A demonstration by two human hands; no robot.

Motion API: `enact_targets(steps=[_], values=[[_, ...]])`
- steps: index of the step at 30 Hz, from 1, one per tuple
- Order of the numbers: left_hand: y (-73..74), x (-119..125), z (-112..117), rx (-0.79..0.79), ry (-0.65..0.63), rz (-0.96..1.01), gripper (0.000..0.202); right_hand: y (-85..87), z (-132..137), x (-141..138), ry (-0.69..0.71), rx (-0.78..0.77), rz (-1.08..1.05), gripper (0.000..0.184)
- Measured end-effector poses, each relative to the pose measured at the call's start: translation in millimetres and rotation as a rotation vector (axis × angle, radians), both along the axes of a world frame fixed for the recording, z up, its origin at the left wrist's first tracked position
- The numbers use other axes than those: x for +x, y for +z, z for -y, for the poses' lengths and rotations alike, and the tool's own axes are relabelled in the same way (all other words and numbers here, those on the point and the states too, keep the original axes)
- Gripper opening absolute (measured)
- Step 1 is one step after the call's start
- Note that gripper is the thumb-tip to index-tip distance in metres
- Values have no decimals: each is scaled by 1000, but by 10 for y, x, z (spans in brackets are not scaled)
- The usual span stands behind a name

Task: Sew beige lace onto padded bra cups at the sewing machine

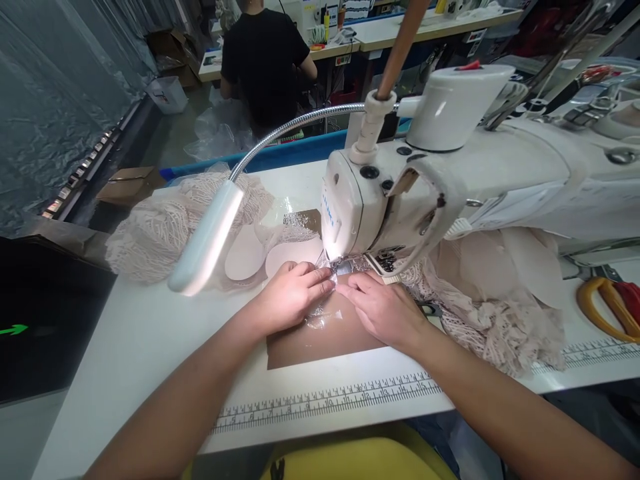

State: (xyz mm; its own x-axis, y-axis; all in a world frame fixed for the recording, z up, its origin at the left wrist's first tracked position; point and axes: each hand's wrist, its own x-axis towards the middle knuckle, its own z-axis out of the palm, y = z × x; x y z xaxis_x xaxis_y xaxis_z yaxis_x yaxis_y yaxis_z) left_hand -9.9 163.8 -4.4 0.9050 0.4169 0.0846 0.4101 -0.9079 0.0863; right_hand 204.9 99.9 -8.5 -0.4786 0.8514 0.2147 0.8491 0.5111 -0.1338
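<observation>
My left hand (293, 297) is at the needle area of a white sewing machine (345, 207), its fingertips closed on the edge of a pale beige lace piece (320, 310). From the right, my right hand (385, 310) pinches the same edge, its fingertips almost meeting the left ones. Two smooth moulded cups (246, 252) in light pink lie behind my left hand, seemingly joined to the lace. Under my hands is a brown sheet (300, 347) on the white table (165, 347). The needle tip and exact seam are hidden by my fingers.
A lit gooseneck lamp (207, 237) hangs left of the hands. Lace heaps (155, 230) lie at the back left, and more beige lace (505, 307) lies right. Yellow-handled scissors (605, 310) rest far right. A printed ruler (325, 403) runs along the front edge. Another person (265, 67) sits ahead.
</observation>
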Motion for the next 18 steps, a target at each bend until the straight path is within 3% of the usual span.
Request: enact_targets(steps=[7,18], values=[[-12,18,-35,13,55,-11,40,19,-28,-66,-128,-11,40,37],[-14,34,-63,21,153,-46,43,-26,-22,-36,-145,-49,20,43]])
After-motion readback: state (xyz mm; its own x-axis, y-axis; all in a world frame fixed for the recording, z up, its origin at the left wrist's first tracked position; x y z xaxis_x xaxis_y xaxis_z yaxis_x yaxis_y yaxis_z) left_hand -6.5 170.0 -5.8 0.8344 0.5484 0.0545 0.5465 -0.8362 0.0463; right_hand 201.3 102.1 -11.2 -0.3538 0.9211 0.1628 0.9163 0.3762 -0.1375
